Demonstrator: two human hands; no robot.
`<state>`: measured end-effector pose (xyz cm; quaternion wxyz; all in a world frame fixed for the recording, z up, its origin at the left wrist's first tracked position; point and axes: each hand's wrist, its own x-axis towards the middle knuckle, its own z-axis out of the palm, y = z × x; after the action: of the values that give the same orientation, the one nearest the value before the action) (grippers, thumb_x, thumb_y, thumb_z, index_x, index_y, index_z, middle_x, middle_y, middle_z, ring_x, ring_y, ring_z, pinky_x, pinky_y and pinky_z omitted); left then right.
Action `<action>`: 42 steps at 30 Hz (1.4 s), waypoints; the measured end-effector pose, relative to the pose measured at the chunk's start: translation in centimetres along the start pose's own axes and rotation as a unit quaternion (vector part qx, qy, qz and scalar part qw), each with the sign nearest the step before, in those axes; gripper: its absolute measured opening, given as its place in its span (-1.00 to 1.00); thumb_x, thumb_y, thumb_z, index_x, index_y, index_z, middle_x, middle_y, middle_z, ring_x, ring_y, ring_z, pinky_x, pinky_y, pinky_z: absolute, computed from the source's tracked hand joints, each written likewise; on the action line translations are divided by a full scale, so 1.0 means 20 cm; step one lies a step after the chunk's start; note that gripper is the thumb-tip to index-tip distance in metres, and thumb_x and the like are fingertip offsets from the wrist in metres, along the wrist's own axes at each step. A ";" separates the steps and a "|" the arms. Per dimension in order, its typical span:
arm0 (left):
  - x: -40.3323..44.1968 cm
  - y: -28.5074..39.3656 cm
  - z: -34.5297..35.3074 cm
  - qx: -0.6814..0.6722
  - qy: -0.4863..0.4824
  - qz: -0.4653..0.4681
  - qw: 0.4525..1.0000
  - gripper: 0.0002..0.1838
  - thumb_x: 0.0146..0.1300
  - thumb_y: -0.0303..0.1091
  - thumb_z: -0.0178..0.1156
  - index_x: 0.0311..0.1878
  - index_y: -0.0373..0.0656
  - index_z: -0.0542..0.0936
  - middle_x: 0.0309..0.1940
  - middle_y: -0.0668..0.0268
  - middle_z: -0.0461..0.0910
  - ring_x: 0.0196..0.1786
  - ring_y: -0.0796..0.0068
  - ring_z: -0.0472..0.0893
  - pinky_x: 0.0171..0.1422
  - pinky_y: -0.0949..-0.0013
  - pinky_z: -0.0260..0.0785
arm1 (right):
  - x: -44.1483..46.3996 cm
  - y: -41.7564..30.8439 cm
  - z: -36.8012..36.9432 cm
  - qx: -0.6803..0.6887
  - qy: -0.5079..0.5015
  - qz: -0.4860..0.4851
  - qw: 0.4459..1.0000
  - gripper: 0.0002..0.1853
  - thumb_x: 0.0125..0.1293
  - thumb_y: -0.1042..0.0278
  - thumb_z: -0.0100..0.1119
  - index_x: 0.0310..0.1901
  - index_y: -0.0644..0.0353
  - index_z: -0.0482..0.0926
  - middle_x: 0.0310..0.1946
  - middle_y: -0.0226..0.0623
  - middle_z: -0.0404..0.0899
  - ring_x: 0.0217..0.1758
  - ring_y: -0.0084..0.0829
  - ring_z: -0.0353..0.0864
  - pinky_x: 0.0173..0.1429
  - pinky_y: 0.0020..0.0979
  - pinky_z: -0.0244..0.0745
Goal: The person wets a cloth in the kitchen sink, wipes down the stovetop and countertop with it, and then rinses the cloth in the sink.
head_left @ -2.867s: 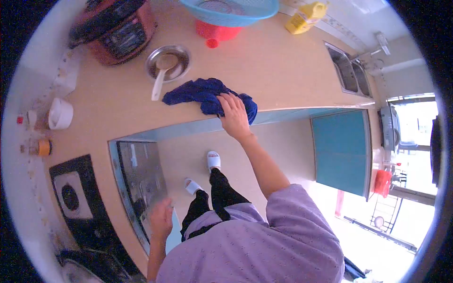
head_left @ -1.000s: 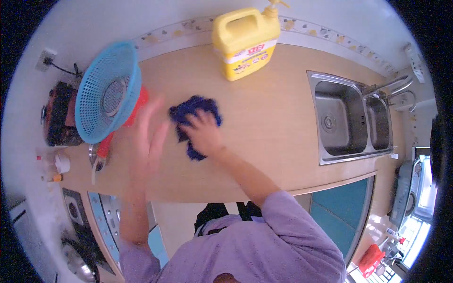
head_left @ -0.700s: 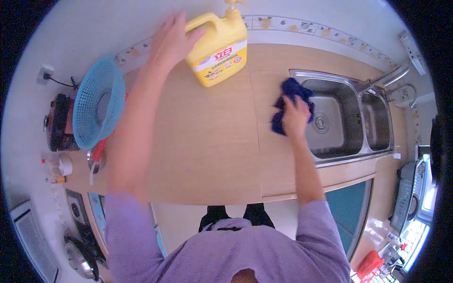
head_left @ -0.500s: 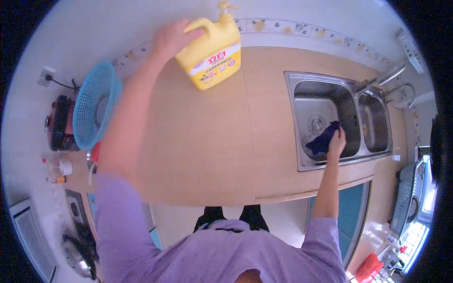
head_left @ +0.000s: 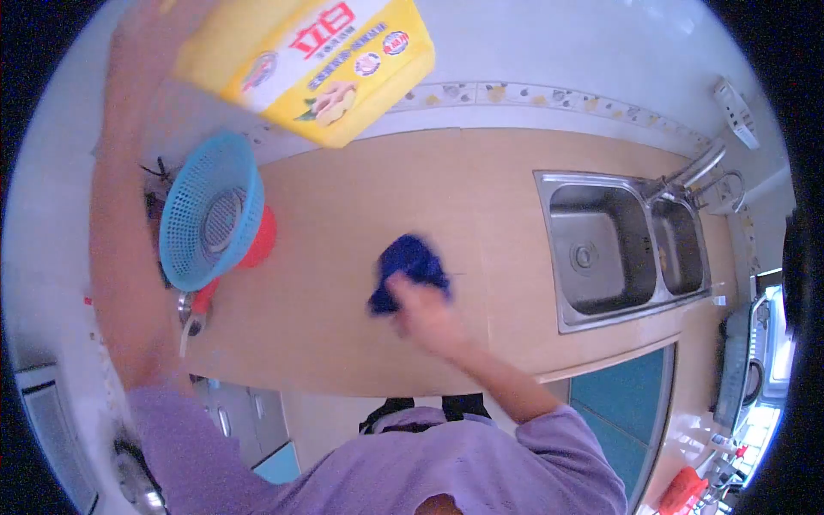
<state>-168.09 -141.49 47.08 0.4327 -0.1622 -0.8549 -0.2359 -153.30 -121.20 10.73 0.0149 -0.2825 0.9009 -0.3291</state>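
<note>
Left hand (head_left: 170,21) is a pain to read from my seat: it's right up at the top edge of my view, smeared and partly cut off. The yellow jug (head_left: 330,73) hangs up off the bench (head_left: 335,184) beside it, tilted and close to my camera, so I'd call that hand closed on the jug, though I can't see the fingers themselves. The jug's top is out of frame too, so no handle or cap for me, just the lower body and a label with big red characters. Its bottom corner covers a bit of the tile strip (head_left: 532,97) on the wall.

Right hand (head_left: 427,318) is on the dark blue cloth (head_left: 414,260), which lies bunched on the bench between the basket (head_left: 178,240) and the sink (head_left: 549,249). The fingers are blurry, so I can't tell whether they're pinching the cloth or just pushing on it.

Over on the left, the blue basket hides part of something red (head_left: 263,237), and I honestly can't say if it sits on top of it. A pale handle (head_left: 184,340) pokes out below, the rest too murky to name. The sink is easy, two steel bowls with the drain showing in the bigger one, tap (head_left: 702,167) behind. The pan (head_left: 142,481) at lower left is mostly lost in the dark.
</note>
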 end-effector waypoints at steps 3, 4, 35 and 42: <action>0.05 -0.28 -0.22 0.074 0.001 0.095 0.993 -0.63 0.22 -0.20 0.22 -0.31 -0.45 0.53 -0.46 0.01 0.58 -0.43 0.21 0.53 -0.31 0.20 0.39 | 0.08 -0.14 0.52 -0.075 -0.031 -0.175 0.981 -0.45 0.18 0.04 0.18 0.22 -0.09 0.40 0.20 -0.27 0.39 0.38 0.00 0.15 0.33 0.25 0.02; 0.03 -0.36 -0.28 0.123 -0.004 0.095 0.988 -0.65 0.23 -0.17 0.20 -0.24 -0.36 0.55 -0.41 0.06 0.60 -0.37 0.26 0.55 -0.27 0.24 0.40 | 0.16 -0.17 0.56 -0.061 -0.025 -0.189 0.980 -0.47 0.18 0.04 0.18 0.21 -0.12 0.42 0.24 -0.32 0.35 0.43 0.02 0.04 0.36 0.29 -0.09; -0.55 -0.32 -0.33 0.200 -0.064 -0.129 0.969 -0.80 0.23 -0.33 0.21 -0.14 -0.22 0.57 -0.35 0.31 0.60 -0.25 0.57 0.53 -0.12 0.45 0.37 | 0.43 0.50 -0.08 -0.072 0.184 0.035 0.980 -0.53 0.04 0.38 0.23 0.07 0.18 0.50 0.01 -0.09 0.52 0.11 -0.06 0.46 0.18 -0.08 0.34; -0.65 -0.32 -0.23 0.165 -0.125 -0.132 0.969 -0.81 0.25 -0.37 0.17 -0.15 -0.28 0.55 -0.31 0.29 0.60 -0.23 0.57 0.52 -0.12 0.45 0.37 | 0.93 0.76 0.17 -0.171 0.210 0.069 0.960 -0.47 0.15 0.27 0.21 0.18 0.19 0.37 0.16 -0.14 0.41 0.26 -0.11 0.33 0.36 -0.08 0.13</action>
<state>-160.70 -150.28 37.23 0.3084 -0.0029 -0.9431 -0.1242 -175.83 -123.31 1.95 -0.2009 -0.1424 0.9439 -0.2200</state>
